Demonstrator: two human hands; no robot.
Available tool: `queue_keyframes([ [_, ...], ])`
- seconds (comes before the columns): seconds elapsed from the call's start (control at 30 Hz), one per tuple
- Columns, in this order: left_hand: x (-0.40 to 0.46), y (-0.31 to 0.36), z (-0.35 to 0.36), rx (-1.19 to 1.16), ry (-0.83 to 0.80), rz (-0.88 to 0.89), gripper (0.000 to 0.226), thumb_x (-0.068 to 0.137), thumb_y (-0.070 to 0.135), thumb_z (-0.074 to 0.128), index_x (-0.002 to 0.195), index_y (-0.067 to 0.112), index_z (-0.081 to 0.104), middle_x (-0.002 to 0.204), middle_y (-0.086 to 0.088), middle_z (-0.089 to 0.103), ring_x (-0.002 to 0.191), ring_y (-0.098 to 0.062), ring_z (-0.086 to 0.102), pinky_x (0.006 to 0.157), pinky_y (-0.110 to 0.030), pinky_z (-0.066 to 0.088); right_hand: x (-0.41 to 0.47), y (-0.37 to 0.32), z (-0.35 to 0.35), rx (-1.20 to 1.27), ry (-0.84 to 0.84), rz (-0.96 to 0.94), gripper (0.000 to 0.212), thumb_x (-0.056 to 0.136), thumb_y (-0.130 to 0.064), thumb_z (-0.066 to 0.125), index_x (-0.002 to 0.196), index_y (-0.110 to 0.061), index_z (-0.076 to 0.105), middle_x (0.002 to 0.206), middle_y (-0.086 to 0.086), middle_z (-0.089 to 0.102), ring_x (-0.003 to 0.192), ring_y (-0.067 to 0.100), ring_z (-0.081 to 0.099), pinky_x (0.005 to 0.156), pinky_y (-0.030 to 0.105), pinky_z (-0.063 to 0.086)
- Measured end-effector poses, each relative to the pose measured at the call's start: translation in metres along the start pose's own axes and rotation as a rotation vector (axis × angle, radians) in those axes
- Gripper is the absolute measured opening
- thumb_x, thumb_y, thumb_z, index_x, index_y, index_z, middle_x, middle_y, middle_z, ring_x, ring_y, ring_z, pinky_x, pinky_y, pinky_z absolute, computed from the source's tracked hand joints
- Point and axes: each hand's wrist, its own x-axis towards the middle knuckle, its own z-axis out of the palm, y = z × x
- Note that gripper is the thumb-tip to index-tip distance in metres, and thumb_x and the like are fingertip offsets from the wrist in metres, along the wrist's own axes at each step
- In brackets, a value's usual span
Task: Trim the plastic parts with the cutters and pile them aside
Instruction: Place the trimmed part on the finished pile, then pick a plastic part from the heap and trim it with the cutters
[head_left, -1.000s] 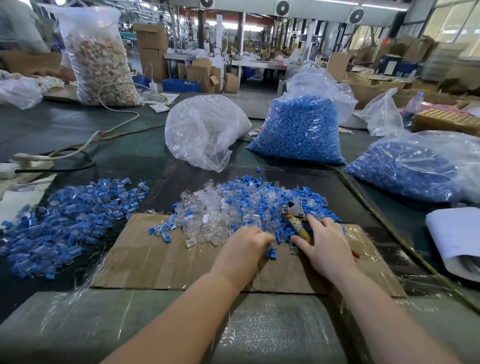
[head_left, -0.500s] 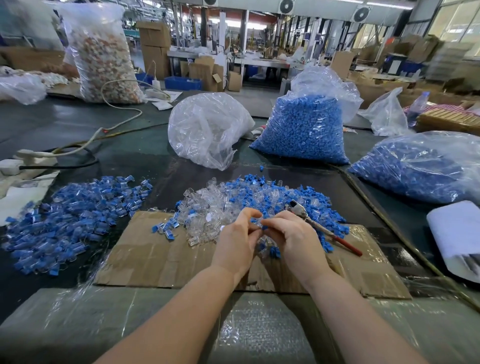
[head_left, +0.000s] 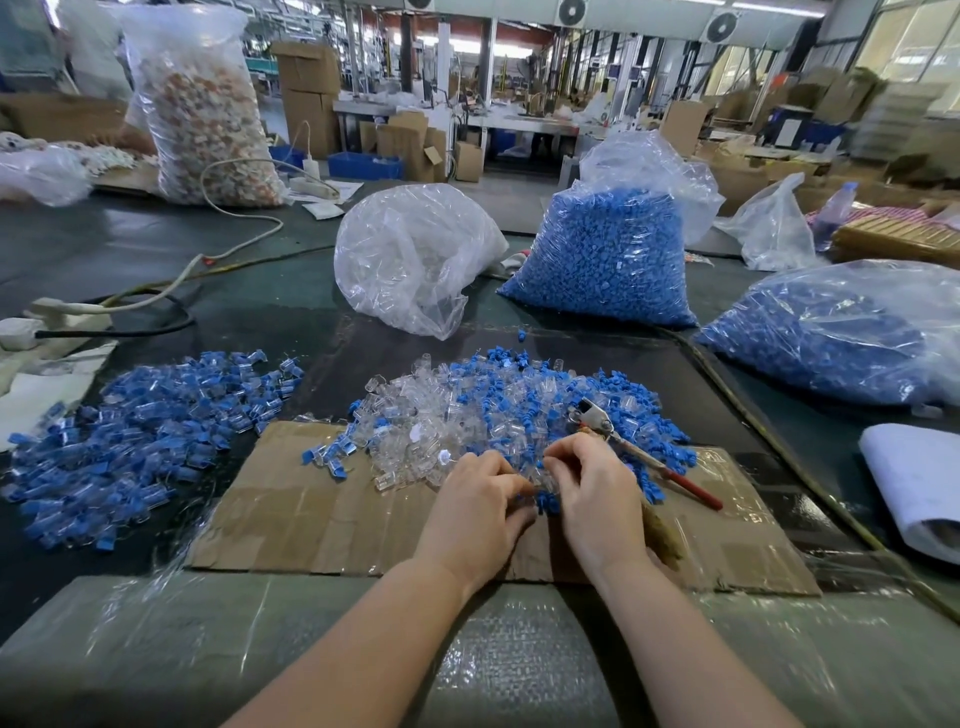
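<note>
A small clear-and-blue part is pinched betw. left hand & right hand, fingers curled narrow round it, at near edge of the parts heap on the cardboard. Cutters are laid on the heap, just beside the right hand; a blue pile is seen well apart, to the left.

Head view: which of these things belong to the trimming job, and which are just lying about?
Job:
left hand and right hand, pinching small parts together
mixed pile of clear and blue parts
cutters, lying on the pile
side pile

Lying about:
empty clear bag
bags of blue pieces
white cable
paper roll
</note>
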Motion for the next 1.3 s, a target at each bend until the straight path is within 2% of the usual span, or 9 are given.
queue_keyframes([
  [0.27, -0.001, -0.002, -0.005, -0.136, 0.206, -0.112, 0.022, 0.084, 0.029, 0.064, 0.1, 0.014, 0.065, 0.095, 0.01, 0.049, 0.096, -0.008, 0.042, 0.086, -0.017, 0.034, -0.011, -0.003, 0.012, 0.027, 0.1, -0.016, 0.006, 0.088, -0.008, 0.062, 0.092, -0.01, 0.066, 0.086, -0.005, 0.059, 0.082, 0.011, 0.052, 0.075, 0.021, 0.04],
  [0.4, -0.005, -0.001, -0.007, -0.237, 0.27, -0.153, 0.018, 0.084, 0.027, 0.063, 0.098, 0.016, 0.065, 0.086, 0.009, 0.059, 0.082, -0.008, 0.054, 0.077, -0.022, 0.047, -0.013, -0.002, 0.013, 0.033, 0.113, -0.031, 0.002, 0.087, -0.009, 0.064, 0.088, -0.011, 0.065, 0.084, -0.002, 0.061, 0.081, 0.017, 0.056, 0.077, 0.032, 0.047],
  [0.53, -0.006, -0.001, -0.008, -0.432, 0.309, -0.271, 0.009, 0.083, 0.019, 0.066, 0.086, 0.023, 0.06, 0.071, 0.011, 0.061, 0.066, 0.001, 0.06, 0.062, -0.015, 0.052, -0.016, -0.002, 0.014, 0.012, 0.124, -0.039, 0.006, 0.086, -0.014, 0.066, 0.081, -0.012, 0.063, 0.078, -0.004, 0.058, 0.075, 0.017, 0.054, 0.075, 0.035, 0.044],
  [0.63, -0.005, -0.005, -0.006, -0.513, 0.27, -0.335, 0.008, 0.083, 0.017, 0.067, 0.082, 0.024, 0.064, 0.072, 0.008, 0.066, 0.065, -0.003, 0.063, 0.069, -0.026, 0.056, -0.016, -0.001, 0.014, 0.005, 0.12, -0.038, 0.009, 0.087, -0.017, 0.065, 0.08, -0.014, 0.061, 0.077, -0.007, 0.055, 0.074, 0.014, 0.051, 0.073, 0.031, 0.038],
  [0.73, -0.005, -0.009, -0.004, -0.477, 0.233, -0.324, 0.016, 0.085, 0.016, 0.065, 0.093, 0.03, 0.065, 0.081, 0.012, 0.067, 0.077, -0.001, 0.063, 0.076, -0.016, 0.051, -0.017, -0.001, 0.014, 0.027, 0.106, -0.065, 0.007, 0.088, -0.016, 0.064, 0.081, -0.014, 0.061, 0.078, -0.005, 0.058, 0.074, 0.014, 0.052, 0.073, 0.029, 0.034],
  [0.87, -0.003, -0.01, -0.005, -0.574, 0.248, -0.379, 0.024, 0.084, 0.012, 0.067, 0.079, 0.034, 0.057, 0.074, 0.01, 0.066, 0.073, -0.002, 0.064, 0.068, -0.012, 0.049, -0.018, -0.002, 0.013, 0.043, 0.089, -0.111, 0.007, 0.087, -0.014, 0.065, 0.081, -0.014, 0.062, 0.078, -0.003, 0.062, 0.073, 0.014, 0.054, 0.072, 0.025, 0.03],
  [1.0, -0.004, -0.01, -0.008, -0.673, 0.194, -0.388, 0.022, 0.086, 0.008, 0.063, 0.08, 0.029, 0.059, 0.071, 0.008, 0.069, 0.071, -0.003, 0.066, 0.068, -0.018, 0.053, -0.019, -0.001, 0.014, 0.033, 0.041, -0.127, 0.009, 0.088, -0.019, 0.064, 0.081, -0.014, 0.062, 0.078, -0.004, 0.06, 0.073, 0.013, 0.054, 0.074, 0.026, 0.033],
  [1.13, -0.004, -0.01, -0.011, -0.733, 0.163, -0.385, 0.021, 0.087, 0.005, 0.06, 0.081, 0.025, 0.061, 0.078, -0.002, 0.069, 0.078, -0.017, 0.067, 0.074, -0.03, 0.056, -0.02, -0.002, 0.015, -0.009, 0.044, -0.156, 0.013, 0.086, -0.019, 0.066, 0.076, -0.014, 0.06, 0.073, -0.005, 0.057, 0.067, 0.012, 0.049, 0.07, 0.027, 0.033],
  [1.3, -0.004, -0.009, -0.011, -0.737, 0.113, -0.379, 0.017, 0.088, 0.005, 0.06, 0.082, 0.02, 0.062, 0.072, 0.002, 0.068, 0.066, -0.009, 0.065, 0.066, -0.02, 0.054, -0.022, -0.002, 0.017, -0.065, 0.045, -0.179, 0.016, 0.082, -0.018, 0.07, 0.071, -0.016, 0.058, 0.07, -0.005, 0.057, 0.066, 0.017, 0.053, 0.068, 0.029, 0.036],
])
